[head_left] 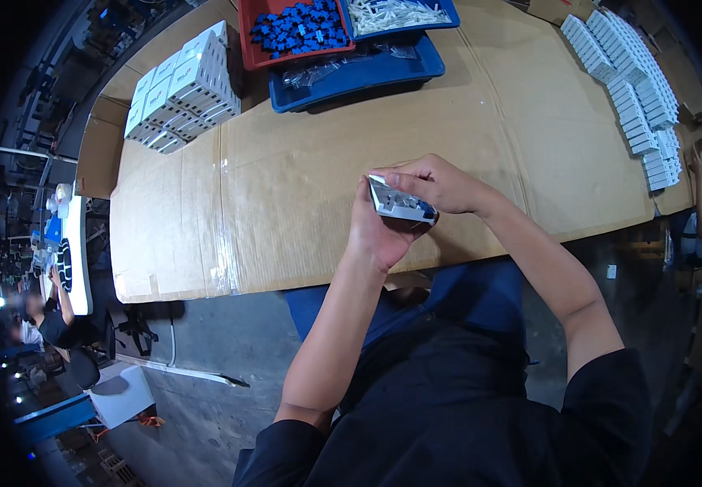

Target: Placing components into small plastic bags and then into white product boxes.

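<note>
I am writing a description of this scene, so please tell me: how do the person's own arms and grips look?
The left sleeve and the right sleeve are short, dark, nearly black, and end near the elbows. The left forearm and right forearm are bare. The left grip and the right grip are human hands without gloves; no watch or bracelet shows.

Single head-worn fisheye view, from near above, downward onto the cardboard-covered table (302, 187)
</note>
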The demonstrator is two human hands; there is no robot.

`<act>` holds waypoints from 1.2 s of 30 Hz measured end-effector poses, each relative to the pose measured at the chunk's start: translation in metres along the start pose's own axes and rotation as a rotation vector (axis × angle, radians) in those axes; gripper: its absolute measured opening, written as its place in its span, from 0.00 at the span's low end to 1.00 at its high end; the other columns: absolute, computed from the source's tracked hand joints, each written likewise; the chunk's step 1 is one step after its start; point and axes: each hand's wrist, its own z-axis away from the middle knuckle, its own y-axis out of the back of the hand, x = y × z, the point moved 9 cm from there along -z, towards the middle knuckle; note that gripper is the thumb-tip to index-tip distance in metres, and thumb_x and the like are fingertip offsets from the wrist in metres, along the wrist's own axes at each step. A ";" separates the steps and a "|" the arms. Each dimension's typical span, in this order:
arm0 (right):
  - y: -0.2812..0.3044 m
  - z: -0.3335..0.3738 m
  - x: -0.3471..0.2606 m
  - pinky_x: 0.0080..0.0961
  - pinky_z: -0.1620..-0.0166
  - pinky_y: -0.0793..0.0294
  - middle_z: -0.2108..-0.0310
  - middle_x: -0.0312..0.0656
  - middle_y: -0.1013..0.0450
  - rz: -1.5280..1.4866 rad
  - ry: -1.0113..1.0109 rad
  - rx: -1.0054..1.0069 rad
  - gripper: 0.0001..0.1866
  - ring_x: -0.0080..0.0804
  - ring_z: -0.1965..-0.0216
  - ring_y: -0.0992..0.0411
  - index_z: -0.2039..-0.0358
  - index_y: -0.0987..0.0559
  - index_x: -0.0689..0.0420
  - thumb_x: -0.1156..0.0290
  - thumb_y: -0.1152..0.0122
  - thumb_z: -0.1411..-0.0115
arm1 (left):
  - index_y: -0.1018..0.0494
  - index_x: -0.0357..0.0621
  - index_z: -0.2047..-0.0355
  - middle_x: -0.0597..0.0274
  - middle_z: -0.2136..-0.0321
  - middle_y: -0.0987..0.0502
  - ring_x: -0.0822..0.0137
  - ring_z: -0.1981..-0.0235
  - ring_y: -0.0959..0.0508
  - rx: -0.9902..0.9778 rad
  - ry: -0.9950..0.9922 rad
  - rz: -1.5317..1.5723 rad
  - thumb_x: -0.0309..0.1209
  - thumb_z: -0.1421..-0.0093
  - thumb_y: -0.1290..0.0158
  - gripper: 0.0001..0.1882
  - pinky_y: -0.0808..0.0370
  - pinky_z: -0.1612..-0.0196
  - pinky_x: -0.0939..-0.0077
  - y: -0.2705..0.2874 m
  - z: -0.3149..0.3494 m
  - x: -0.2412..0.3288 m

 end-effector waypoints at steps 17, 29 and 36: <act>0.005 0.003 0.021 0.26 0.43 0.27 0.49 0.40 0.18 0.004 -0.054 0.040 0.26 0.23 0.50 0.26 0.37 0.22 0.58 0.53 0.48 0.24 | 0.33 0.50 0.36 0.52 0.43 0.25 0.48 0.46 0.23 0.082 0.031 -0.045 0.61 0.25 0.73 0.35 0.24 0.45 0.42 0.022 -0.018 -0.003; 0.001 -0.003 0.023 0.25 0.45 0.27 0.50 0.40 0.18 0.084 -0.006 0.067 0.24 0.22 0.53 0.26 0.38 0.21 0.57 0.54 0.47 0.24 | 0.30 0.49 0.41 0.54 0.49 0.22 0.51 0.49 0.21 0.026 0.005 -0.105 0.59 0.25 0.71 0.33 0.21 0.48 0.46 0.021 -0.028 -0.002; 0.008 0.012 0.020 0.19 0.65 0.25 0.65 0.31 0.22 -0.056 -0.151 0.097 0.27 0.15 0.66 0.30 0.37 0.21 0.50 0.47 0.50 0.24 | 0.32 0.47 0.39 0.50 0.49 0.23 0.49 0.50 0.21 0.027 -0.037 -0.119 0.59 0.24 0.75 0.35 0.21 0.47 0.47 0.015 -0.020 -0.002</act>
